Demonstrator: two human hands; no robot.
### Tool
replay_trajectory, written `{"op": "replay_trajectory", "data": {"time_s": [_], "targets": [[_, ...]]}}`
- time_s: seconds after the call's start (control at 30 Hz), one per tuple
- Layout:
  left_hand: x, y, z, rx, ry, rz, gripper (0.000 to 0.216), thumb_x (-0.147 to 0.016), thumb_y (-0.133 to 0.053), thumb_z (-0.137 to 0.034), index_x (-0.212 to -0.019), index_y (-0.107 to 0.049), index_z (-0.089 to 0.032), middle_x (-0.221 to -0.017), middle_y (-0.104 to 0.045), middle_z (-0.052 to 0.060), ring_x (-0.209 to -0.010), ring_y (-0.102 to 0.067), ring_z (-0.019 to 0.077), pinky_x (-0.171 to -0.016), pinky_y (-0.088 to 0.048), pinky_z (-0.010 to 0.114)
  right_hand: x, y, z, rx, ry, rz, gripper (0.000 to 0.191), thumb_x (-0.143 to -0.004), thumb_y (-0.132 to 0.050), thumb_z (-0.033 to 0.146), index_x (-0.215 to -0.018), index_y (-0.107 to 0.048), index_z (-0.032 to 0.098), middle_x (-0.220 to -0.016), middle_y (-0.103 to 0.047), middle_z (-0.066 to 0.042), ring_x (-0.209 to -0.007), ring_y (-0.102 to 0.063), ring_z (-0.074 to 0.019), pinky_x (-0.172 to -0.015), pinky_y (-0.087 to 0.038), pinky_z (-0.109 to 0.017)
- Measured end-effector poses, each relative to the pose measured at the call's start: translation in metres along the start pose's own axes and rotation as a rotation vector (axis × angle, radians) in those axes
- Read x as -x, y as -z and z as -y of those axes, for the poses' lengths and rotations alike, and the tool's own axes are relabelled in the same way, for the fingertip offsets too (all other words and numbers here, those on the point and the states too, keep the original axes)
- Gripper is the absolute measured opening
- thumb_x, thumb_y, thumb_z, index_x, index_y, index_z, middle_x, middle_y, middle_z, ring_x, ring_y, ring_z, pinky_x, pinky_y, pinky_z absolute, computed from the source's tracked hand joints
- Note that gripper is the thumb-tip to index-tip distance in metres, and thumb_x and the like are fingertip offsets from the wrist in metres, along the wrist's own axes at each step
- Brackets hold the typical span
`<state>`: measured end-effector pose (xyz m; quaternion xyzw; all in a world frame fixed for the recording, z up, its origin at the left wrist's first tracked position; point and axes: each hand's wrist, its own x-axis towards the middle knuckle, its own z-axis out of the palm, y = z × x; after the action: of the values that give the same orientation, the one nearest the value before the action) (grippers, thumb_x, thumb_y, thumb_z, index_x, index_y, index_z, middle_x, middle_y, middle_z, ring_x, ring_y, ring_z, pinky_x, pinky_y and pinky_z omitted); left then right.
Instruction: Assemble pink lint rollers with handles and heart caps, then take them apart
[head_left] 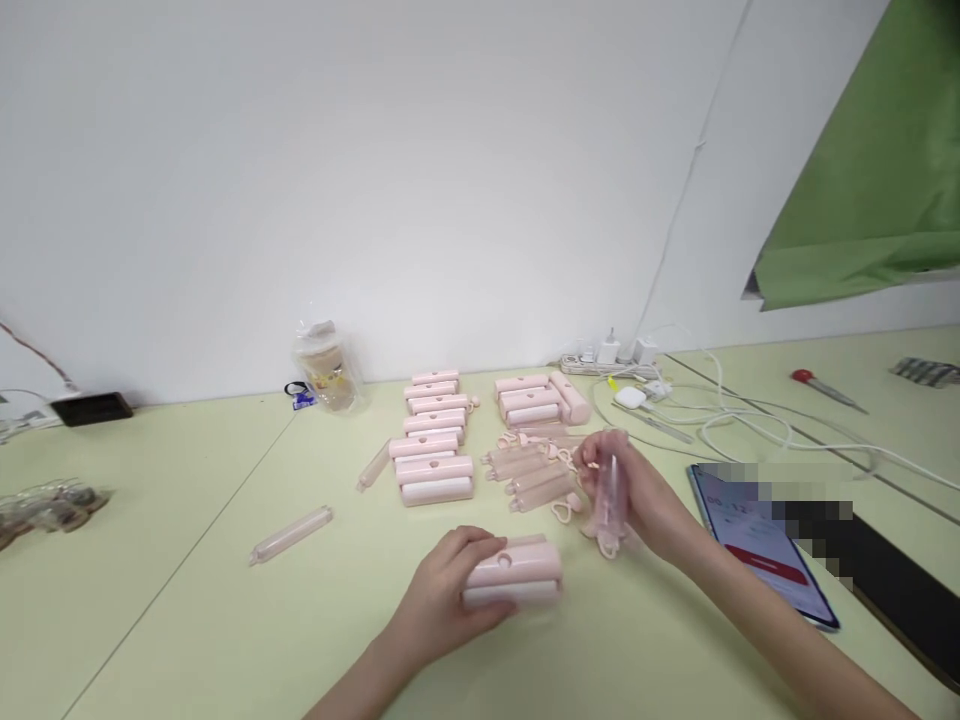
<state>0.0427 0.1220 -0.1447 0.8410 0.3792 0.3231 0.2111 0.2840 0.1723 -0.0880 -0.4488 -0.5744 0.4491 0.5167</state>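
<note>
My left hand (457,590) grips a pink case with a white roll (517,575) just above the table, fingers on top and thumb below. My right hand (611,470) is closed around a clear pink tube (611,500), blurred, with a small loop at its lower end. Between and behind my hands lies a pile of clear pink tubes (536,480) with heart-shaped loops. A column of similar pink cases (435,470) stands beyond my left hand. More pink cases (529,400) are grouped at the back. Two single clear tubes lie left, one (292,535) apart and one (373,468) against the column.
A phone (765,545) and a dark flat object (885,580) lie at right. White cables (750,420), a power strip (607,365), tweezers (652,423) and a red-handled tool (829,388) are behind. A bagged cup (330,370) stands by the wall; bagged items (52,508) lie far left.
</note>
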Motion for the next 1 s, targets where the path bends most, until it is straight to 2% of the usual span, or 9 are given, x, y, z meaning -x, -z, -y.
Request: {"op": "replay_trajectory", "data": {"time_s": [0.07, 0.17, 0.3, 0.5, 0.63, 0.77, 0.9, 1.0], "targets": [[-0.007, -0.007, -0.009, 0.028, 0.023, 0.006, 0.054, -0.062, -0.067, -0.017, -0.111, -0.043, -0.022, -0.103, -0.053, 0.006, -0.096, -0.053, 0.0213, -0.080, -0.047, 0.033, 0.004, -0.007, 0.004, -0.040, -0.016, 0.073, 0.039, -0.083, -0.040, 0.057, -0.071, -0.047, 0.022, -0.065, -0.053, 0.002, -0.048, -0.046, -0.0111, -0.041, -0.037, -0.021], [-0.016, -0.013, -0.020, 0.087, 0.021, 0.040, 0.050, -0.059, -0.063, -0.014, -0.104, -0.043, -0.021, -0.098, -0.053, 0.005, -0.089, -0.053, 0.0206, -0.075, -0.047, 0.033, 0.013, -0.017, 0.009, 0.018, 0.073, 0.139, 0.033, -0.080, -0.050, 0.053, -0.070, -0.047, 0.021, -0.064, -0.055, 0.002, -0.051, -0.049, -0.0115, -0.044, -0.040, -0.021], [-0.016, -0.017, -0.021, 0.217, 0.029, 0.023, 0.037, -0.069, -0.056, -0.014, -0.104, -0.045, -0.021, -0.101, -0.054, 0.005, -0.093, -0.053, 0.0197, -0.081, -0.044, 0.033, 0.024, -0.025, 0.010, 0.135, 0.145, 0.243, 0.027, -0.082, -0.051, 0.046, -0.074, -0.049, 0.021, -0.067, -0.057, 0.001, -0.058, -0.053, -0.0131, -0.050, -0.042, -0.023], [-0.012, -0.023, -0.009, 0.516, 0.178, 0.052, 0.043, -0.069, -0.064, -0.020, -0.108, -0.045, -0.020, -0.105, -0.054, 0.007, -0.098, -0.053, 0.0208, -0.084, -0.044, 0.033, 0.028, -0.026, 0.011, 0.254, 0.177, 0.385, 0.017, -0.084, -0.051, 0.039, -0.079, -0.048, 0.023, -0.064, -0.058, 0.001, -0.061, -0.057, -0.0152, -0.058, -0.046, -0.027], [-0.014, -0.020, -0.009, 0.488, 0.138, 0.040, 0.036, -0.070, -0.064, -0.019, -0.103, -0.050, -0.019, -0.102, -0.054, 0.007, -0.096, -0.052, 0.0207, -0.083, -0.044, 0.033, 0.024, -0.026, 0.006, 0.322, 0.221, 0.393, 0.014, -0.081, -0.056, 0.033, -0.074, -0.050, 0.023, -0.065, -0.057, 0.001, -0.061, -0.057, -0.0148, -0.054, -0.045, -0.026], [-0.014, -0.019, -0.011, 0.467, 0.139, 0.050, 0.037, -0.070, -0.064, -0.019, -0.105, -0.050, -0.020, -0.102, -0.054, 0.006, -0.097, -0.052, 0.0207, -0.084, -0.043, 0.033, 0.023, -0.028, 0.005, 0.332, 0.298, 0.297, 0.014, -0.075, -0.060, 0.028, -0.069, -0.048, 0.022, -0.061, -0.057, 0.002, -0.055, -0.057, -0.0139, -0.049, -0.043, -0.025], [-0.013, -0.019, -0.010, 0.477, 0.128, 0.044, 0.037, -0.071, -0.063, -0.017, -0.105, -0.049, -0.020, -0.104, -0.053, 0.006, -0.099, -0.052, 0.0209, -0.085, -0.043, 0.034, 0.021, -0.028, 0.011, 0.374, 0.212, 0.287, 0.014, -0.074, -0.060, 0.028, -0.068, -0.049, 0.022, -0.058, -0.058, 0.002, -0.052, -0.057, -0.0135, -0.045, -0.042, -0.023], [-0.013, -0.019, -0.010, 0.494, 0.106, 0.041, 0.037, -0.071, -0.063, -0.015, -0.104, -0.049, -0.021, -0.105, -0.053, 0.006, -0.101, -0.051, 0.0211, -0.088, -0.042, 0.035, 0.019, -0.030, 0.015, 0.433, 0.172, 0.297, 0.019, -0.071, -0.062, 0.026, -0.064, -0.045, 0.022, -0.052, -0.052, 0.005, -0.047, -0.053, -0.0120, -0.042, -0.039, -0.022]]}}
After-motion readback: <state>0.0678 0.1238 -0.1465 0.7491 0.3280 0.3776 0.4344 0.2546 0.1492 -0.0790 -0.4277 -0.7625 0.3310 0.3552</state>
